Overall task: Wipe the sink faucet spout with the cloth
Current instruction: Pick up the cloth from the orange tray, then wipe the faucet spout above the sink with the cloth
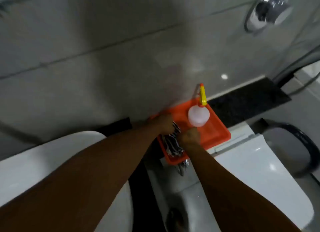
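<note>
I see an orange tray (216,133) sitting on the back ledge of a white sink (251,171), against the grey tiled wall (86,67). A translucent spray bottle (198,116) with a yellow trigger head lies in the tray, its head pointing away from me toward the wall. A chrome faucet (181,167) pokes out from under the tray's near edge, so the tray covers most of it; the spout itself I cannot make out clearly. To the right is a dark-rimmed basin or seat, and a chrome ring fixture (266,12) hangs on the wall above.

My left hand (164,123) and right hand (189,137) are both down in the tray's near-left corner. Both are curled closed on the black-and-white striped cloth (171,143), left at its far end, right alongside its middle. The frame is blurred, so individual fingers do not show.

The cloth lies bunched in the tray, its long axis running from the wall toward me, the near end draped at the tray's rim.
</note>
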`<action>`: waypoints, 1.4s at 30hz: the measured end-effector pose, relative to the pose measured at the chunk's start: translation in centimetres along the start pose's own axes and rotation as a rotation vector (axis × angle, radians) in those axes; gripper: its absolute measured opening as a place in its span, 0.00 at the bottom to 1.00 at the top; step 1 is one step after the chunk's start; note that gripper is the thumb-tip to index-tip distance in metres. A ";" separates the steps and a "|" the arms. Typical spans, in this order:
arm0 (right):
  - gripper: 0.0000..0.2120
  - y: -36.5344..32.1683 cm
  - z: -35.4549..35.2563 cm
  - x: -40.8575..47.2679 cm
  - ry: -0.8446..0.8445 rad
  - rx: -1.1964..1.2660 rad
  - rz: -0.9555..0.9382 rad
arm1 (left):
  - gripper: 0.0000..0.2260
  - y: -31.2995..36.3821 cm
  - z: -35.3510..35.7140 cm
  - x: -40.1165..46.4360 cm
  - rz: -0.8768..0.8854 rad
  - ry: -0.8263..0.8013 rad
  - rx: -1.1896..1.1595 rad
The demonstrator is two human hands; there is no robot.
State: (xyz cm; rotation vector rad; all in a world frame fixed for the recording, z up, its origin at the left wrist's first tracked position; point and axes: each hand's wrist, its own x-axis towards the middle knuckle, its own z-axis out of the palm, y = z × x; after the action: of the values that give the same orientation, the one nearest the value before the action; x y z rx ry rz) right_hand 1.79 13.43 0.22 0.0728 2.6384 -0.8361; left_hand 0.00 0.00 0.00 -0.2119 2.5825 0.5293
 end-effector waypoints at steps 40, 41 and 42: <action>0.19 -24.5 -7.3 -18.7 -0.834 0.835 -0.374 | 0.18 -13.6 -17.7 -36.5 -0.282 0.668 -1.037; 0.18 -25.9 -6.6 -19.9 -0.853 0.829 -0.381 | 0.22 -15.0 -17.8 -38.4 -0.302 0.721 -0.995; 0.17 -27.3 -6.0 -21.0 -0.856 0.822 -0.387 | 0.22 -16.2 -17.9 -40.0 -0.304 0.777 -0.964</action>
State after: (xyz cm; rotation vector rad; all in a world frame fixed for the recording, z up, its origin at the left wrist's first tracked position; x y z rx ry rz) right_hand 15.02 -4.36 27.26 -0.4826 1.4170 -1.5868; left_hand 30.79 -19.99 28.91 -1.3185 2.6227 1.8103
